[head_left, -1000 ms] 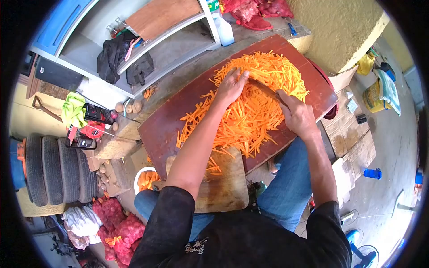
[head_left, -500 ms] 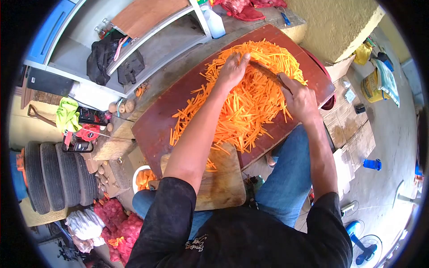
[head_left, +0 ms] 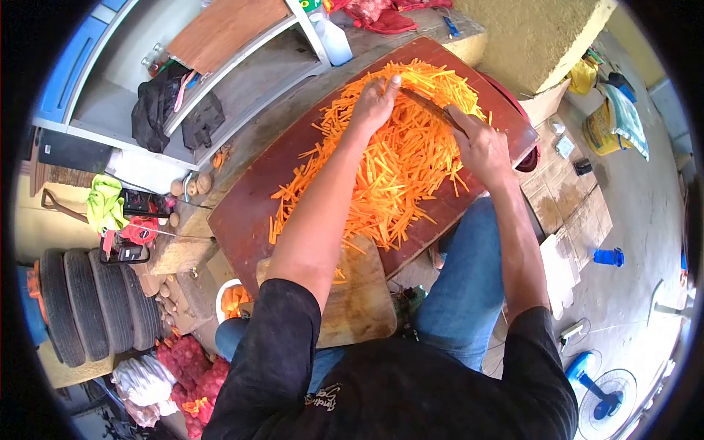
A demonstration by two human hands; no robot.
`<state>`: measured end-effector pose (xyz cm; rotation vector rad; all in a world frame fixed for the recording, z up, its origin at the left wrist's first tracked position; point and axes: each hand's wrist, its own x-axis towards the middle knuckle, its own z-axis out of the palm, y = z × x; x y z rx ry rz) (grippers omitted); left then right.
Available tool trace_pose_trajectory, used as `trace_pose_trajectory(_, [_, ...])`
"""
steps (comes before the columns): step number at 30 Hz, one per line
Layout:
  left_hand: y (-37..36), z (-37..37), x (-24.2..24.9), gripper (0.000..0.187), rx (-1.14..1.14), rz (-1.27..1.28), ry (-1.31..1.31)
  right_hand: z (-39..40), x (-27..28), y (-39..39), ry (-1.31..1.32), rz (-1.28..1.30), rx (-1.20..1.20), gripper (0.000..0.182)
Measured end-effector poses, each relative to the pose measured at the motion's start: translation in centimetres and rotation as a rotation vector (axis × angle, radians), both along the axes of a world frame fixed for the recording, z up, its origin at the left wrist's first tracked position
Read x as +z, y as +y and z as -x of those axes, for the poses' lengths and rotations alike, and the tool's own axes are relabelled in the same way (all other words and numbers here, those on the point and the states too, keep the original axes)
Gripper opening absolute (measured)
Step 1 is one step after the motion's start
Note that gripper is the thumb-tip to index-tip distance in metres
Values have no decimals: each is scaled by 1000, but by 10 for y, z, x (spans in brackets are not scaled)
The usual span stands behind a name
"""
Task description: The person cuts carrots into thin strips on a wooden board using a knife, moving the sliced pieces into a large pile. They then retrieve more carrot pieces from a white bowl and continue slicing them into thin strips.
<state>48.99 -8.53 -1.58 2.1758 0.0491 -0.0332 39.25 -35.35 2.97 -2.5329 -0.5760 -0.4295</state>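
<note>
A large heap of orange carrot sticks [head_left: 396, 169] covers much of the reddish-brown board [head_left: 249, 198]. Over the upper part of the heap, my right hand [head_left: 480, 143] is closed around the handle of a knife. The dark knife blade [head_left: 429, 107] slants across the carrot sticks towards my left hand [head_left: 375, 108]. My left hand is closed at the blade's far end, thumb upright; its other fingers are partly hidden. Closer to my body, a wooden chopping board [head_left: 359, 304] lies with a few carrot sticks on it.
A white bowl [head_left: 224, 297] of carrot pieces stands left of the chopping board. Tyres [head_left: 95, 304] and red mesh sacks [head_left: 187, 367] are at the left. A shelf unit [head_left: 242, 88] borders the far left side. A blue fan [head_left: 598, 392] stands at the lower right.
The whole view has shifted slightly, with the board and shelf appearing further left. Both hands keep about the same place over the heap, the knife still between them.
</note>
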Motion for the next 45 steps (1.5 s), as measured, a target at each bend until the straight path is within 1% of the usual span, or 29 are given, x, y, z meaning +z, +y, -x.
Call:
trace_pose_trajectory(2, [2,1,6,115,-3,-13,11,-3,-6,-1,-47,-27,15,42])
trace_pose_trajectory(3, [6,-6,-8,108,-9,-13,-45,-2,-9,-2,-74,-41,22,42])
trace_pose_trajectory(6, [11,12,-1,98,4,-10,-115,5,-10,-5,-94,-65,94,43])
trace_pose_trajectory(7, [11,24,5,79,70,-9,-216,10,-8,-5,-92,-61,93,45])
trace_pose_trajectory(9, [20,41,9,68,91,109,-231,25,-4,-4,-81,-111,101,44])
trace_pose_trajectory(11, [27,52,5,47,178,199,-398,35,-2,3,-91,-201,120,43])
trace_pose_trajectory(14, [46,74,0,42,192,121,-418,36,-4,8,6,-247,92,42])
trace_pose_trajectory(15, [48,84,7,31,182,68,-430,42,7,12,61,-222,66,43])
trace_pose_trajectory(17, [49,95,5,28,250,89,-466,44,-3,19,-14,-355,94,43])
trace_pose_trajectory(18, [50,99,2,28,288,100,-480,47,-2,24,-46,-420,113,43])
trace_pose_trajectory(21, [54,116,-5,30,253,105,-450,59,3,31,1,-280,96,46])
trace_pose_trajectory(22, [53,129,1,31,249,102,-443,63,6,35,7,-242,109,46])
trace_pose_trajectory(23, [52,145,6,33,268,59,-468,68,5,37,19,-240,132,47])
trace_pose_trajectory(24, [53,164,10,33,275,11,-589,73,3,38,10,-223,142,46])
trace_pose_trajectory(26, [69,202,15,31,211,-112,-595,78,-3,40,-8,-189,179,45])
trace_pose_trajectory(28, [86,246,13,32,198,-136,-525,82,-1,43,-39,-158,248,46])
trace_pose_trajectory(29, [93,268,13,33,182,-147,-494,82,-1,43,-2,-33,228,49])
trace_pose_trajectory(30, [101,289,12,36,173,-190,-474,77,-11,42,18,38,245,55])
trace_pose_trajectory(32, [115,330,5,45,133,-266,-440,77,-16,45,65,84,319,61])
trace_pose_trajectory(33, [122,347,2,57,99,-362,-534,78,-19,46,84,84,368,63])
trace_pose_trajectory(35, [131,374,9,60,91,-334,-531,80,-28,48,123,93,461,66])
trace_pose_trajectory(36, [134,384,12,62,85,-317,-530,80,-31,49,136,90,461,67])
trace_pose_trajectory(37, [139,391,8,67,93,-263,-460,79,-34,51,147,87,459,67])
trace_pose_trajectory(39, [145,392,-5,72,114,-187,-490,78,-39,52,204,86,444,66])
trace_pose_trajectory(40, [145,390,-7,74,125,-146,-508,86,-34,55,138,140,415,65])
trace_pose_trajectory(42, [144,385,-1,80,69,-278,-564,108,-25,64,2,244,369,64])
trace_pose_trajectory(43, [144,383,1,83,49,-350,-585,118,-28,67,-54,226,385,63])
trace_pose_trajectory(45, [142,375,-6,86,47,-363,-591,148,-27,79,-120,220,409,64])
